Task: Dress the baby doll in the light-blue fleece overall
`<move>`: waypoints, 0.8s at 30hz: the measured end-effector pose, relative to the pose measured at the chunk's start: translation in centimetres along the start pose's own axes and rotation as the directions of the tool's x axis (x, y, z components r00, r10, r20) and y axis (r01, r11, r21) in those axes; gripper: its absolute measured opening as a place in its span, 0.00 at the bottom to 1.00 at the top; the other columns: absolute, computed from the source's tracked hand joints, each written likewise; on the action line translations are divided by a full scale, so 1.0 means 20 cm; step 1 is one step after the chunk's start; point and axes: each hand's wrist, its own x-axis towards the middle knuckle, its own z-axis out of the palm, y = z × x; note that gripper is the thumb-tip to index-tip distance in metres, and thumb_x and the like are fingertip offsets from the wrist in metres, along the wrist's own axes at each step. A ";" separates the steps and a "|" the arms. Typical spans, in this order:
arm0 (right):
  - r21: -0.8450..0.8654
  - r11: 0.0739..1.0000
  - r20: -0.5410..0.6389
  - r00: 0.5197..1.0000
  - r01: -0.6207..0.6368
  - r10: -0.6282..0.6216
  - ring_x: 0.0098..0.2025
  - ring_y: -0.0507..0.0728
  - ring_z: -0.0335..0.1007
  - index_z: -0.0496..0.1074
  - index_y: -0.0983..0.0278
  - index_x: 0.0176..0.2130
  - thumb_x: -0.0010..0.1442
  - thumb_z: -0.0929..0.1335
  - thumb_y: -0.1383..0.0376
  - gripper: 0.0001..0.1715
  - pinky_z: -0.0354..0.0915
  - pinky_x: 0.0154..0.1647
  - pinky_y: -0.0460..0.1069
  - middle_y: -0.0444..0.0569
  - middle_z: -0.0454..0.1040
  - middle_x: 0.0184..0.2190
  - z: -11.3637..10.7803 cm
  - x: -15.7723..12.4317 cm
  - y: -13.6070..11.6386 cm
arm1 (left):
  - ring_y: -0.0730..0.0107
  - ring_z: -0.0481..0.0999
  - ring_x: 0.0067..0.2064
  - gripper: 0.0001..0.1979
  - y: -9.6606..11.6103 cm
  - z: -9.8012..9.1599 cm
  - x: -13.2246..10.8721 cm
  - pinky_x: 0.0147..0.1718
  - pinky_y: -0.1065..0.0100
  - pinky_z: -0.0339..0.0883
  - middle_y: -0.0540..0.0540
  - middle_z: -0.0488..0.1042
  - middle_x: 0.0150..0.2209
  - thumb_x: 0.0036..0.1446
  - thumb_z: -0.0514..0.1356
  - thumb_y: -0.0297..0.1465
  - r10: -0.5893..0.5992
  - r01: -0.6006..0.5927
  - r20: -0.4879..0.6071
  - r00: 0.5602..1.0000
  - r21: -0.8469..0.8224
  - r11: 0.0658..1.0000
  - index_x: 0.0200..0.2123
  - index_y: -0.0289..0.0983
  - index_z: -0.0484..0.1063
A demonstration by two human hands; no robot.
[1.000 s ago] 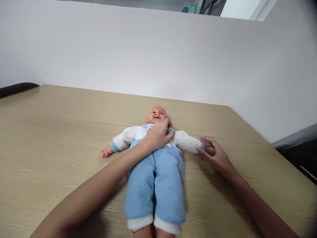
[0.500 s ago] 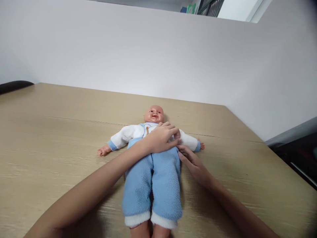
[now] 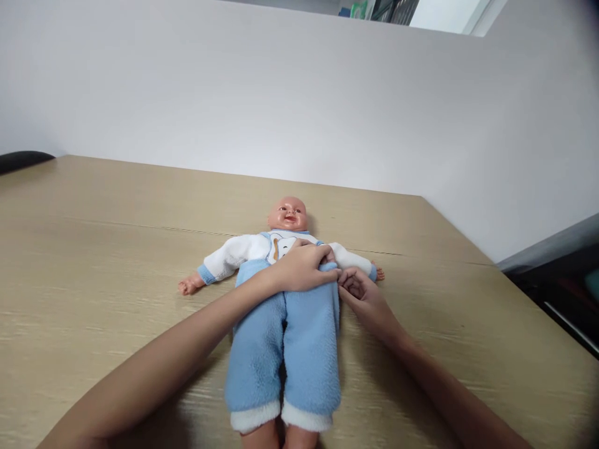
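A bald baby doll (image 3: 287, 214) lies on its back on the table, arms spread and head toward the wall. It wears a white and blue fleece top (image 3: 239, 254) with an animal face on the chest, and blue fleece pants (image 3: 311, 349) with white cuffs. Across the doll's belly reaches my left hand (image 3: 303, 268), its fingers curled at the waistband on the right side and its thumb on the pants. Beside the same hip, my right hand (image 3: 365, 296) is closed, fingertips pinching the edge of the waistband. My own fingers partly hide the grip points.
The wooden table (image 3: 116, 262) has a thin seam running across it. A white wall (image 3: 234, 93) rises behind it. A black curved object (image 3: 23, 162) is at the left edge, and dark furniture (image 3: 556, 280) stands at the right.
My left fingers have drawn down from the chest to the waistband, baring more of the animal face. My right fingers have curled in and closed at the hip. The view has shifted slightly.
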 end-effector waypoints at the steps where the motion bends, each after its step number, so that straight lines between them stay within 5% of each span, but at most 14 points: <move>1: -0.109 0.993 -0.027 0.999 0.036 -0.039 0.33 0.56 0.65 0.70 0.58 0.42 0.67 0.74 0.47 0.19 0.63 0.35 0.51 0.43 0.68 0.33 -0.01 -0.01 0.00 | 0.60 0.77 0.44 0.11 0.00 0.01 0.00 0.53 0.59 0.65 0.47 0.80 0.38 0.69 0.63 0.40 -0.034 0.033 -0.021 0.999 -0.028 0.999 0.43 0.38 0.74; 3: -0.384 0.911 -0.085 0.977 0.148 -0.194 0.33 0.58 0.65 0.71 0.58 0.44 0.70 0.73 0.51 0.14 0.63 0.36 0.53 0.44 0.69 0.33 -0.05 -0.01 -0.01 | 0.61 0.78 0.44 0.08 -0.01 0.01 0.00 0.49 0.61 0.66 0.48 0.79 0.39 0.67 0.63 0.36 -0.077 0.071 -0.054 0.996 -0.099 0.993 0.45 0.38 0.73; 6: -0.719 0.639 -0.095 0.871 0.275 -0.482 0.47 0.66 0.71 0.72 0.59 0.49 0.69 0.73 0.56 0.14 0.67 0.52 0.61 0.54 0.76 0.45 -0.16 0.00 -0.03 | 0.64 0.78 0.41 0.09 -0.03 0.03 0.00 0.45 0.64 0.67 0.50 0.78 0.37 0.67 0.62 0.31 -0.086 0.069 -0.089 0.992 -0.178 0.982 0.49 0.39 0.73; 9: -0.809 0.492 0.014 0.846 0.323 -0.533 0.62 0.74 0.69 0.70 0.61 0.60 0.68 0.74 0.57 0.26 0.62 0.64 0.69 0.61 0.75 0.58 -0.28 0.03 -0.01 | 0.65 0.76 0.37 0.10 -0.04 0.04 0.00 0.40 0.64 0.66 0.51 0.75 0.33 0.68 0.62 0.32 -0.056 0.025 -0.139 0.989 -0.218 0.976 0.51 0.38 0.73; 12: -0.741 0.583 0.083 0.908 0.332 -0.412 0.63 0.74 0.71 0.70 0.60 0.64 0.65 0.75 0.54 0.32 0.65 0.64 0.69 0.61 0.76 0.61 -0.37 0.06 0.04 | 0.62 0.77 0.42 0.08 -0.05 0.04 0.01 0.44 0.62 0.68 0.47 0.79 0.39 0.70 0.60 0.34 0.023 -0.081 -0.219 0.976 -0.261 0.962 0.48 0.38 0.73; 16: -0.601 0.775 0.022 0.974 0.193 -0.226 0.54 0.71 0.78 0.74 0.59 0.59 0.62 0.78 0.51 0.31 0.74 0.54 0.65 0.58 0.80 0.54 -0.40 0.07 0.07 | 0.53 0.74 0.55 0.10 -0.05 0.02 0.01 0.58 0.54 0.66 0.42 0.80 0.53 0.71 0.61 0.35 0.122 -0.164 -0.275 0.954 -0.134 0.977 0.51 0.39 0.74; 20: -0.262 0.963 -0.043 0.996 0.069 -0.082 0.46 0.65 0.81 0.73 0.58 0.56 0.56 0.82 0.50 0.35 0.78 0.46 0.58 0.54 0.82 0.48 -0.33 0.04 0.01 | 0.51 0.72 0.57 0.16 -0.06 0.02 0.01 0.61 0.52 0.66 0.40 0.78 0.57 0.68 0.66 0.39 0.166 -0.183 -0.242 0.956 -0.052 0.982 0.56 0.40 0.74; 24: -0.071 0.997 -0.092 0.995 0.026 -0.033 0.49 0.62 0.81 0.73 0.56 0.56 0.54 0.83 0.50 0.36 0.79 0.50 0.55 0.52 0.82 0.51 -0.22 -0.02 -0.05 | 0.47 0.73 0.60 0.31 -0.06 0.05 0.00 0.62 0.50 0.66 0.42 0.78 0.61 0.57 0.73 0.38 0.209 -0.206 -0.145 0.967 0.034 0.978 0.62 0.41 0.72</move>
